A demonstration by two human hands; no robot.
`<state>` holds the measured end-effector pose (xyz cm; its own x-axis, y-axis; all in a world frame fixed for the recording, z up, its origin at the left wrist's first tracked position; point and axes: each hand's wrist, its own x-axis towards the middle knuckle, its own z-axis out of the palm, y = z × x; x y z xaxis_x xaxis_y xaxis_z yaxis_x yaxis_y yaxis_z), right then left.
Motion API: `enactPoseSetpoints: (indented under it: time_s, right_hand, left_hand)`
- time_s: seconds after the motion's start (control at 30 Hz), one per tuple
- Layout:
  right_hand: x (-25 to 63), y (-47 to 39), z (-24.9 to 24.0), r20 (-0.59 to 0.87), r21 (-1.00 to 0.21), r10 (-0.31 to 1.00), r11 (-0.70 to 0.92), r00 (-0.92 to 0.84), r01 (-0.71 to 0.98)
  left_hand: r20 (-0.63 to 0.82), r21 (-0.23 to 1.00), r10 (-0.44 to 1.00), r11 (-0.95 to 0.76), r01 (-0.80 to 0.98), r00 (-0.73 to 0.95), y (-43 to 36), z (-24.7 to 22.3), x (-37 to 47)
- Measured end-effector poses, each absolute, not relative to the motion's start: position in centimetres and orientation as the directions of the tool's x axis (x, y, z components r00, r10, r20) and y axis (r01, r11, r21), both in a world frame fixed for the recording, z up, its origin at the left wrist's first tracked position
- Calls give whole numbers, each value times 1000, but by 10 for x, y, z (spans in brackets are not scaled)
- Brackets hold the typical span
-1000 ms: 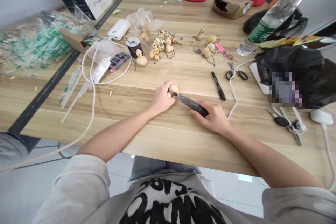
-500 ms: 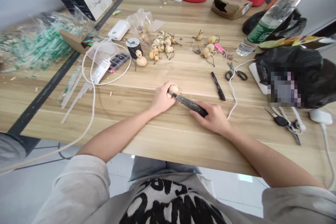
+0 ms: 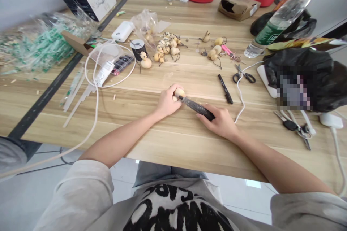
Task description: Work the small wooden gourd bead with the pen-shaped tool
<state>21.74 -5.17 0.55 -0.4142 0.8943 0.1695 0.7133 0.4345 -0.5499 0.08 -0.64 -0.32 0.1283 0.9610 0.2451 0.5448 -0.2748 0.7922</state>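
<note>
My left hand is closed around a small pale gourd above the middle of the table. In my right hand lies a dark, slim rotary tool, gripped by its body. The tool's narrow tip points left and meets the near side of the gourd, or comes very close to it. Part of the gourd is hidden by my left fingers. Beyond my hands sit several small gourds with dark spots and black cords, and one gourd stands beside a black cord spool.
To the right lie a black marker, scissors, a white cable and keys. A plastic bottle leans near black bags. On the left are plastic-wrapped green-and-white sticks, a glue tube and a looped white cable.
</note>
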Motion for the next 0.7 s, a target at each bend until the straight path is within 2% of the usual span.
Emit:
enactPoseSetpoints:
  time_s: [0.7]
  right_hand:
    - [218, -52, 6, 166, -544, 894, 434, -415, 718]
  left_hand:
    - [234, 785, 965, -259, 563, 117, -7, 1, 2]
